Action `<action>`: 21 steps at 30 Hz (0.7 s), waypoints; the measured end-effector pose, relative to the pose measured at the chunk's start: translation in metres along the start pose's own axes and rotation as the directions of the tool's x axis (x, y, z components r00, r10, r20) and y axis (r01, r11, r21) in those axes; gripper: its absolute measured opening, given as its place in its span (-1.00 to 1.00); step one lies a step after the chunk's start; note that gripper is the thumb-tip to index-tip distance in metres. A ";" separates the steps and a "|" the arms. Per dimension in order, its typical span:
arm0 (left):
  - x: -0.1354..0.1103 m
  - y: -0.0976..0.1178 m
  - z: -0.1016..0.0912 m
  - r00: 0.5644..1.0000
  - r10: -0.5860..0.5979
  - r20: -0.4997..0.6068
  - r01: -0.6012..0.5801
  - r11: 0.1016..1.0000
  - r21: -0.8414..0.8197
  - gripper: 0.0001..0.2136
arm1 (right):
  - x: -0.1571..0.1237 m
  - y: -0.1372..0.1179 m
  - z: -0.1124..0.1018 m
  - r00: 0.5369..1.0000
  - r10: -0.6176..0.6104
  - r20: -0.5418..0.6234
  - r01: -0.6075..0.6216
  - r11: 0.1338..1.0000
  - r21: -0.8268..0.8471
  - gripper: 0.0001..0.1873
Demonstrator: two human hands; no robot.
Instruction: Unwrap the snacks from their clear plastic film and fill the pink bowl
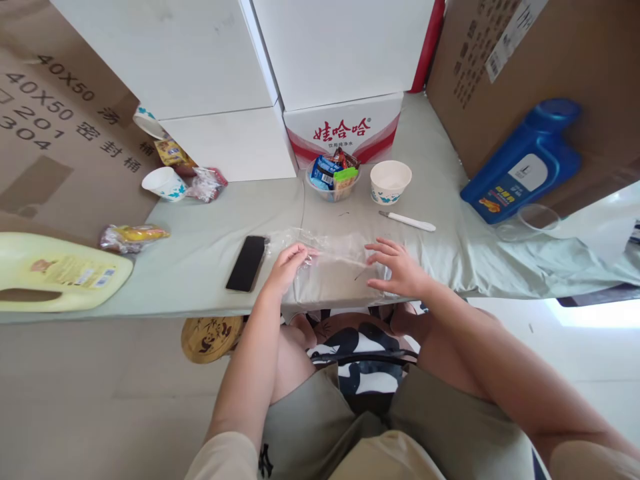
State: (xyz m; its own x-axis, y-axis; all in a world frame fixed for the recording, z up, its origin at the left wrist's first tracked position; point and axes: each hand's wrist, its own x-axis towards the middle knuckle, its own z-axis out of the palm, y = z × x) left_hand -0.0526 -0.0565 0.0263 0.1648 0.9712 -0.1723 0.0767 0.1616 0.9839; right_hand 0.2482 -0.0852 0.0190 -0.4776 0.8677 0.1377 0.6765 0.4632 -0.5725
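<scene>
A clear plastic bag (345, 250) lies on the cloth-covered table in front of me, hard to see against the pale cloth. My left hand (289, 263) is closed, with the bag's left end pinched between thumb and fingers. My right hand (397, 268) has its fingers spread at the bag's right side; whether the fingertips touch the plastic I cannot tell. A black phone (247, 263) rests left of my left hand. Beyond my right hand lies a white-handled craft knife (410, 221). Behind it stands a paper bowl (391, 181) with blue leaf print.
A clear bowl of wrapped snacks (334, 175) stands before a white and red carton (345, 130). On the left are a paper cup (164, 183), wrapped snacks (135, 237) and a yellow jug (60, 272). A blue bottle (523, 163) and clear cup (533, 221) stand right.
</scene>
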 end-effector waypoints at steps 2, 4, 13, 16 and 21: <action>0.001 0.001 -0.003 0.999 0.014 0.044 -0.012 0.999 -0.030 -0.78 | -0.002 -0.003 -0.004 0.992 -0.082 0.099 0.072 0.992 0.106 -0.68; 0.000 0.004 -0.004 0.988 -0.005 0.155 0.010 1.000 -0.029 -0.77 | -0.005 -0.008 -0.007 0.969 -0.095 0.227 0.051 0.980 0.190 -0.60; -0.004 0.011 0.004 0.853 -0.142 0.502 0.125 0.990 0.068 -0.78 | 0.009 -0.020 0.002 0.969 0.244 -0.039 -0.248 0.955 -0.166 -0.27; -0.002 0.012 0.004 0.814 -0.158 0.558 0.141 0.987 0.074 -0.78 | 0.020 -0.020 0.002 0.952 0.306 -0.014 -0.300 0.920 -0.252 -0.27; -0.002 0.010 0.002 0.877 -0.107 0.467 0.116 0.993 0.011 -0.71 | 0.023 -0.009 -0.005 0.866 0.498 0.041 -0.452 0.815 -0.362 -0.42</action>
State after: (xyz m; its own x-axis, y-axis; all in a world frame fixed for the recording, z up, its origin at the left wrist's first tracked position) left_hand -0.0506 -0.0570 0.0367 0.5960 0.7529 -0.2791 0.1060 0.2708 0.9568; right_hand 0.2337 -0.0690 0.0311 -0.0992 0.9750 -0.1988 0.9703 0.0505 -0.2366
